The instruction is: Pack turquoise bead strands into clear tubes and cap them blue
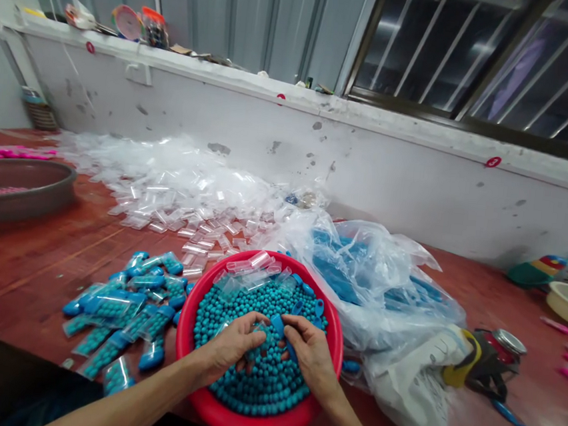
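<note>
Both hands work over a red basin [184, 337] of round teal beads [261, 398]. My left hand [231, 345] is closed around a small transparent case [259, 336] with teal beads in it, partly hidden by the fingers. Between the thumb and fingers of my right hand [313, 360] is a blue cap [278, 324], at the mouth of the case; whether it is seated I cannot tell. Empty transparent cases [253, 264] lie on the beads at the basin's far side, and loose blue caps [319, 307] at its right.
Filled, blue-capped cases [114, 307] are heaped left of the basin. Behind it spreads a large pile of empty transparent cases [167, 175]. A plastic bag [382, 283] of blue parts stands to the right, near a jar [507, 342]. A grey basin [18, 204] is far left.
</note>
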Tool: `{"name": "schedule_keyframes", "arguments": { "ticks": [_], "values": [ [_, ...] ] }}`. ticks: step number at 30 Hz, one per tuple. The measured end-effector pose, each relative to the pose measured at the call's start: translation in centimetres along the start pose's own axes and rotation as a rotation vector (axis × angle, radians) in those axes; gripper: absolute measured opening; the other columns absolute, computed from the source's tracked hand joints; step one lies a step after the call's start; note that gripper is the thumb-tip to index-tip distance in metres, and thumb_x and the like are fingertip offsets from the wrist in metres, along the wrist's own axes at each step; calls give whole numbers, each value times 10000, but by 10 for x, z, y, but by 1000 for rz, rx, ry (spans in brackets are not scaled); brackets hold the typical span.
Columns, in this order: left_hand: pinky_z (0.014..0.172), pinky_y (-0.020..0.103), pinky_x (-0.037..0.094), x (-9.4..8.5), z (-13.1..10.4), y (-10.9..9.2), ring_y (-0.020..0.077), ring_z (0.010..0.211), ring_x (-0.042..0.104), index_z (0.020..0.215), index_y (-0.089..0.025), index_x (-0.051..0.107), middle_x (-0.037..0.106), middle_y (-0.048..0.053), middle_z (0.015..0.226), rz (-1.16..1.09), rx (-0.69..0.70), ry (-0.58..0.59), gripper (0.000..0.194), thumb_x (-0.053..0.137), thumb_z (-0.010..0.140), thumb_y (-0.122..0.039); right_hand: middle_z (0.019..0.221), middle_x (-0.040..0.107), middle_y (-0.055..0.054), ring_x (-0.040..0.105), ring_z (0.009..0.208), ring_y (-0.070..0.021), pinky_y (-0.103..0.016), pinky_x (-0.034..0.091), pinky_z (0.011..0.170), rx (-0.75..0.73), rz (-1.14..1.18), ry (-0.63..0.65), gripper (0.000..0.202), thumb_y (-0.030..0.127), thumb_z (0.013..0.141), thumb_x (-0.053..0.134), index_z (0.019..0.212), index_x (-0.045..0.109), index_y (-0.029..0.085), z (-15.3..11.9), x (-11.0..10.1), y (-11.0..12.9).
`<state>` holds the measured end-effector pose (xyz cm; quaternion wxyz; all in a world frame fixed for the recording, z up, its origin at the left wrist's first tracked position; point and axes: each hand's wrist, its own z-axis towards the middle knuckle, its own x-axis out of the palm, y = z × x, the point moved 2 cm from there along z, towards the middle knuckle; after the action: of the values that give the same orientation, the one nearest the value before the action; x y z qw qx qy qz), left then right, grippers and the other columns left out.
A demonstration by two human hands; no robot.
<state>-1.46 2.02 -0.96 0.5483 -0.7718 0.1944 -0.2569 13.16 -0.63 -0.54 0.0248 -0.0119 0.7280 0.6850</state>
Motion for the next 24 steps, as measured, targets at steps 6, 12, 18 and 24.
{"name": "schedule_keyframes", "arguments": {
  "ticks": [6, 12, 18, 24],
  "values": [
    [292, 132, 259, 8, -4, -5, 26, 351, 442, 1049, -160, 423, 583, -13, 712, -1, 51, 35, 439, 544, 711, -412, 559, 516, 22, 507, 503, -118, -206, 435, 391, 30, -2, 68, 238, 369, 713, 556, 819, 618, 165, -1, 2, 7],
    [274, 136, 242, 5, -2, -3, 35, 310, 419, 1046, -136, 411, 540, -40, 595, -5, 29, -37, 528, 557, 673, -480, 577, 511, 28, 494, 487, -101, -193, 428, 375, -1, -23, 48, 246, 374, 729, 540, 837, 595, 160, -2, 3, 14],
    [283, 135, 239, 5, -4, -3, 32, 323, 433, 1069, -156, 416, 538, -42, 626, 12, 61, -30, 524, 560, 685, -481, 530, 479, 45, 471, 444, -96, -198, 417, 363, -1, -21, -23, 270, 408, 719, 541, 815, 579, 159, -2, 5, 14],
    [290, 142, 236, 7, -7, -5, 26, 315, 414, 1085, -160, 402, 525, -47, 624, 15, 60, -28, 584, 590, 650, -502, 482, 446, 64, 419, 391, -66, -175, 393, 361, 35, -73, 47, 190, 337, 736, 531, 779, 593, 163, -4, 4, 9]
  ]
}}
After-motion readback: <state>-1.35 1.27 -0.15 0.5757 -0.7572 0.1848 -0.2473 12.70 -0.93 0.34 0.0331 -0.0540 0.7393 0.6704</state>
